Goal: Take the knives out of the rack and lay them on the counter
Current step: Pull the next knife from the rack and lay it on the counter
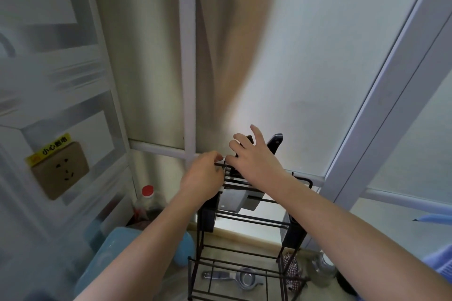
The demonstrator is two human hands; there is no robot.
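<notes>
One dark wire rack (247, 234) stands on the counter (244, 236), two knives upright in its top, a dark-handled knife (275, 143) beside another handle (250, 139). The left hand (204, 178) pinches the top rail; the right hand (256, 156), fingers spread, rests against the handles.

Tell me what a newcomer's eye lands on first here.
Two bare arms meeting at centre over a dark wire rack: the left hand pinches its top rail, the right hand spreads open over black knife handles. A cleaver blade hangs below. At left, a brown wall socket carries a yellow warning label.
</notes>
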